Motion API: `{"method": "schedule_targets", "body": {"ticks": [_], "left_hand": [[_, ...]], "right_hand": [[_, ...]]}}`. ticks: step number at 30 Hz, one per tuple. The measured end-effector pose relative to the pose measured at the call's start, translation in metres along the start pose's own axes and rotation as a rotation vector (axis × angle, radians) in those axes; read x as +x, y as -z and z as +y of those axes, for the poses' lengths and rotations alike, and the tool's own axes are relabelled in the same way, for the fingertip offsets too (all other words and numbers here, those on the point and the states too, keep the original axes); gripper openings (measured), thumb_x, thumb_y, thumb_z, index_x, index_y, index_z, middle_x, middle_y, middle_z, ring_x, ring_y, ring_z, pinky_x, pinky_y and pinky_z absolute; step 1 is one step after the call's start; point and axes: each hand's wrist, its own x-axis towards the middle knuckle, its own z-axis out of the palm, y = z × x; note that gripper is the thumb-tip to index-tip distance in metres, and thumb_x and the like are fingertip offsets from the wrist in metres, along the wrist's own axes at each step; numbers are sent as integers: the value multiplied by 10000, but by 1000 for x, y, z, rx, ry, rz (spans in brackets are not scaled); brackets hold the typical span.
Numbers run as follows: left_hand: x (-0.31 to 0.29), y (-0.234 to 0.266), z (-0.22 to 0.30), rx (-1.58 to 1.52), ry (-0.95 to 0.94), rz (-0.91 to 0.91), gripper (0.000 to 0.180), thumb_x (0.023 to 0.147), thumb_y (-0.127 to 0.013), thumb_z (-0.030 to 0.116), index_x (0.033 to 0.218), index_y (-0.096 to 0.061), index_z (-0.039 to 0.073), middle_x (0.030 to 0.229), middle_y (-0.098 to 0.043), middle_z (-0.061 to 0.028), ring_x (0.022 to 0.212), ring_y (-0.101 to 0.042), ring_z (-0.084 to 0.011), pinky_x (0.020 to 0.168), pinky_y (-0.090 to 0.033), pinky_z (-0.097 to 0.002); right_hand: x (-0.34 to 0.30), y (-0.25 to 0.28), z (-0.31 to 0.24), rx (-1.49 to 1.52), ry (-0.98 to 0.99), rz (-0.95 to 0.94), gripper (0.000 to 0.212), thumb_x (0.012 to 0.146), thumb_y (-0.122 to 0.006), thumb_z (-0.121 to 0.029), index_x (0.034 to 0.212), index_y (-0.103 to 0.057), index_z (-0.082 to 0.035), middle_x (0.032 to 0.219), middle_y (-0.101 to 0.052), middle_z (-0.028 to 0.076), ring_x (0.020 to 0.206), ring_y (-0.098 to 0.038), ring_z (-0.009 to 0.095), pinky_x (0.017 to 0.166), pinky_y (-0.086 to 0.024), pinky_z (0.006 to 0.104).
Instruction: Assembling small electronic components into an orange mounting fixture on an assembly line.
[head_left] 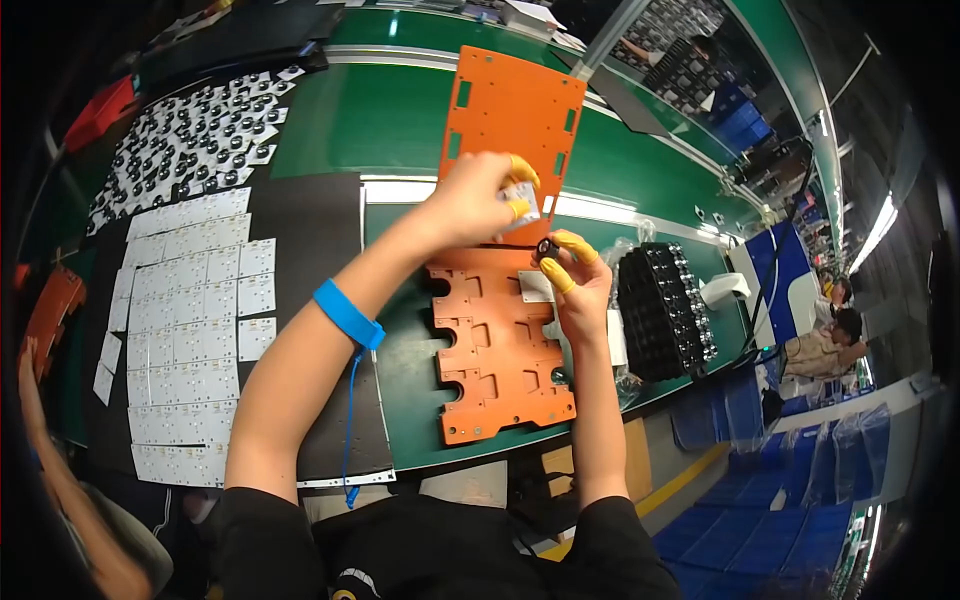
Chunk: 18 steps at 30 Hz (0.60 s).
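Observation:
Yellow finger cots cover fingertips on both of my hands. My left hand (pixel 478 203), with a blue wrist strap (pixel 345 312) on its arm, grips a small white circuit board (pixel 524 203) above the orange fixture. Between the thumb and fingers of my right hand (pixel 584 282) is a small black lens piece (pixel 547 248). Below them lies the orange fixture's base (pixel 490 385), with notches along its sides. Its flat orange lid (pixel 515 125) stands open behind. Another white board (pixel 536 287) sits in the upper right of the base, close to my right hand.
White boards (pixel 185 325) lie in rows on a black mat (pixel 320 420) at left. Behind them are many white boards with black lens pieces (pixel 205 135). A black tray of lens pieces (pixel 660 312) stands at right. Another person's arm (pixel 60 465) reaches in at far left, by an orange fixture (pixel 50 312).

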Motion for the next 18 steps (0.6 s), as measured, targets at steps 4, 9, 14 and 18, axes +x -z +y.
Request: {"method": "schedule_targets", "body": {"ticks": [4,9,14,18], "left_hand": [[-5,-39,-19,35,-201,46,367,785,-545,-69,1151,-547,-36,974,-654,-165,817,-676,-195,717,-548,-298],[-4,-61,-44,-141,-82,50,277,850,-578,-22,1123,-556,-69,1017,-652,-141,932,-648,-167,822,-527,-299],[-7,-75,-66,-426,-28,110,262,856,-580,-24,1113,-585,-72,973,-674,-122,870,-664,-167,773,-539,-286],[-12,-77,-71,-415,-42,86,297,841,-605,-33,1135,-585,-68,973,-673,-116,864,-654,-129,731,-541,-259]], "right_hand": [[2,2,-4,28,15,97,349,785,-655,120,1114,-587,28,1032,-630,104,934,-631,206,840,-525,333],[3,3,-2,-104,-36,242,350,792,-663,102,1123,-564,46,1046,-624,120,952,-627,188,826,-540,296],[3,5,3,-244,-65,229,323,799,-665,84,1103,-566,40,1039,-628,119,944,-632,180,827,-534,282],[4,5,7,-319,-29,245,329,793,-669,84,1103,-572,36,1006,-651,106,930,-642,164,838,-520,272]]}}
